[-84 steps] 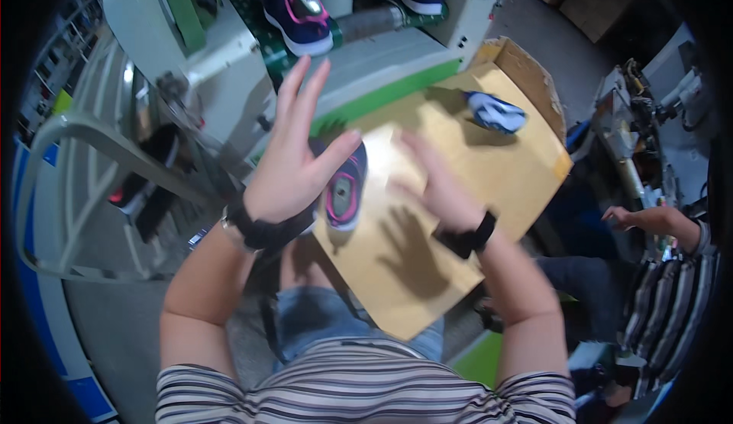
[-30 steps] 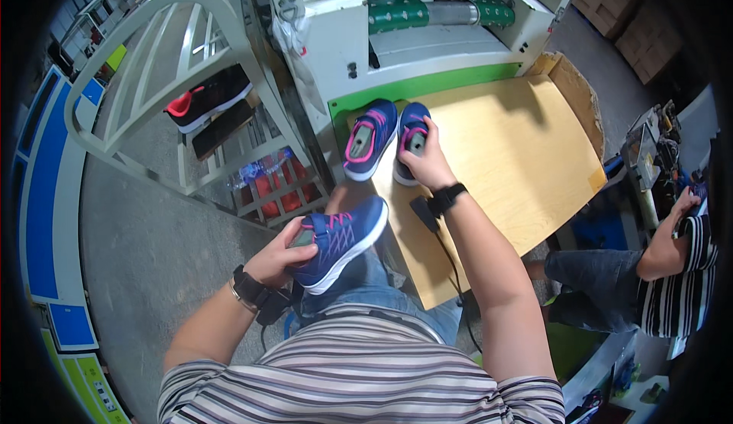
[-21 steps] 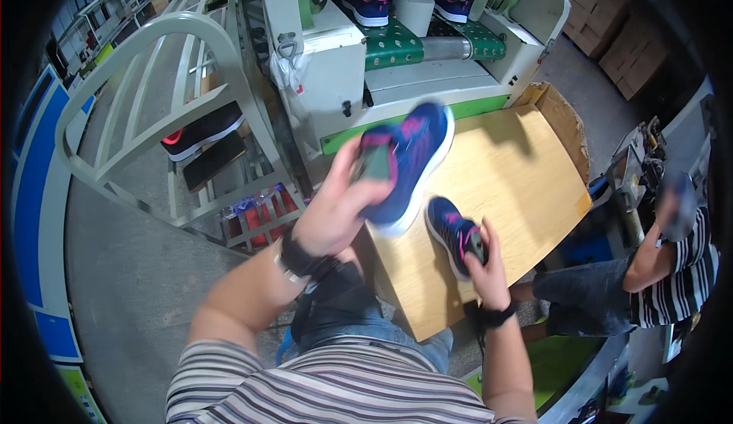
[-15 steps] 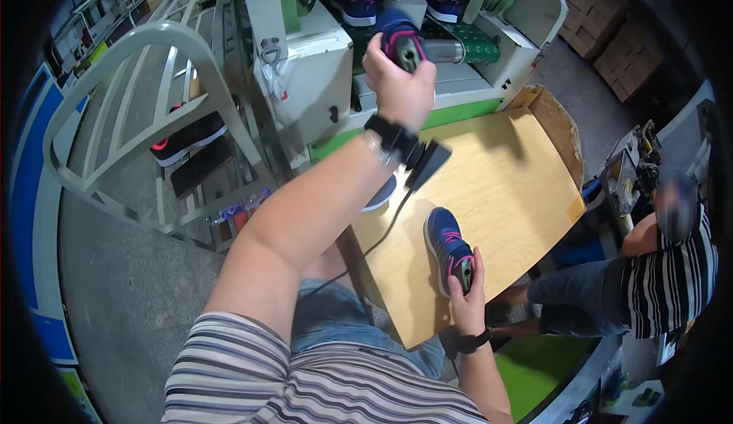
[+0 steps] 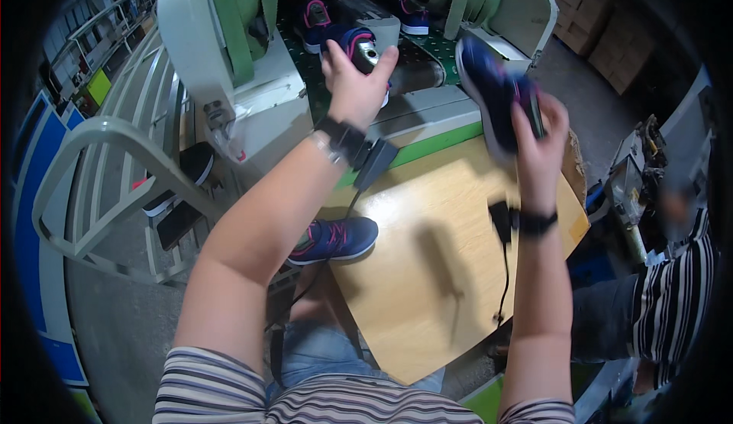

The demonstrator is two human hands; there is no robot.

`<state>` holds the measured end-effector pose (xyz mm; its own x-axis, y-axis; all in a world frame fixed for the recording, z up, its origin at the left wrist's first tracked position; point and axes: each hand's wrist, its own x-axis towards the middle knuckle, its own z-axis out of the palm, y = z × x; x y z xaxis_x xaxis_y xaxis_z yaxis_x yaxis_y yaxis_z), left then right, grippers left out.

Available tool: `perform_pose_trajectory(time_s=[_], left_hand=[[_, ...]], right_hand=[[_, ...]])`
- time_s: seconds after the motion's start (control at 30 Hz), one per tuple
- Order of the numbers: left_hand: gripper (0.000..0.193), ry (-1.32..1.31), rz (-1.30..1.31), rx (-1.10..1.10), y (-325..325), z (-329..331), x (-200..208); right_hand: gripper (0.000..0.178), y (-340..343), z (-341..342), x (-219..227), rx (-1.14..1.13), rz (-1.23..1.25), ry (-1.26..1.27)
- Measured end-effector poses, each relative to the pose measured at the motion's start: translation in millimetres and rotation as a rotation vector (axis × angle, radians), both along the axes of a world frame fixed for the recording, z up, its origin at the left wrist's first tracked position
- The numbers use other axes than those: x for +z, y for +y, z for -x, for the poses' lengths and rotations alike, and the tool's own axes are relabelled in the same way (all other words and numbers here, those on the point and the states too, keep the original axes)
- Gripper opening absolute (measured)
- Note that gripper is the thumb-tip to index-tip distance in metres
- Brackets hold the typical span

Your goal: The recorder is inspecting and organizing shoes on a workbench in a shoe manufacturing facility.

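My left hand (image 5: 357,80) grips a navy sneaker (image 5: 341,36) by its heel end, at the mouth of a machine with a dark green dotted belt (image 5: 439,71). A silvery piece shows inside that shoe's opening. Over the far right of the wooden table (image 5: 412,279), my right hand (image 5: 544,130) holds up another navy sneaker (image 5: 482,88) by the heel, blurred and tilted toe-up. A third navy sneaker (image 5: 340,238) with pink laces rests on the table's left edge, partly behind my left forearm. Two more sneakers, a left one (image 5: 315,18) and a right one (image 5: 414,16), stand farther in on the belt.
A grey tubular rack (image 5: 114,130) stands at the left with a dark shoe (image 5: 197,166) on it. Green strips (image 5: 248,35) hang at the machine's opening. Brown cartons (image 5: 611,38) are stacked at the far right. A person in a striped shirt (image 5: 676,302) is close by on the right.
My right hand has lifted its sneaker off the table toward the machine. The left hand's sneaker is now at the belt. The view has shifted, showing more of the sneaker at the table's left edge.
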<state>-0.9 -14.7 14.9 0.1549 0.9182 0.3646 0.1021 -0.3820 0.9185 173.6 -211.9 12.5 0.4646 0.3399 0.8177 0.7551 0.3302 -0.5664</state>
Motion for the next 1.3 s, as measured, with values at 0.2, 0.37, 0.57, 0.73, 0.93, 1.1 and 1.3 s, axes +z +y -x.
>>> perform_pose_trajectory(time_s=[0.2, 0.37, 0.57, 0.73, 0.93, 1.1, 1.3], left_hand=[[0.097, 0.468, -0.332, -0.799, -95.5, 107.1, -24.0], [0.094, 1.059, -0.057, -0.647, -70.3, 195.2, -97.4], [0.069, 0.782, 0.058, -0.663, -69.5, 179.6, -132.1], [0.053, 0.499, 0.379, -0.742, -169.6, 120.8, -158.1], [0.057, 0.465, 0.736, -1.481, -221.1, 102.4, -188.5], [0.083, 0.264, 0.052, -0.441, -153.6, 32.1, -159.7], [0.140, 0.594, 0.439, -0.335, -127.2, -42.7, -206.2]], right_hand=[[0.056, 157.9, -116.2, 3.3, -0.248, 0.553, 0.008], [0.073, 123.3, -40.1, -29.3, -0.233, 0.240, -0.314], [0.071, -97.1, 96.5, -137.8, 0.041, 0.787, 0.125], [0.066, -141.2, 168.4, -162.4, 0.149, 0.564, 0.722], [0.082, -211.3, 171.6, -160.2, -0.098, 0.814, 0.558], [0.074, -232.3, 198.2, -171.4, -0.195, 0.742, 0.433], [0.073, -234.1, 198.2, -180.2, -0.191, 0.693, 0.624]])
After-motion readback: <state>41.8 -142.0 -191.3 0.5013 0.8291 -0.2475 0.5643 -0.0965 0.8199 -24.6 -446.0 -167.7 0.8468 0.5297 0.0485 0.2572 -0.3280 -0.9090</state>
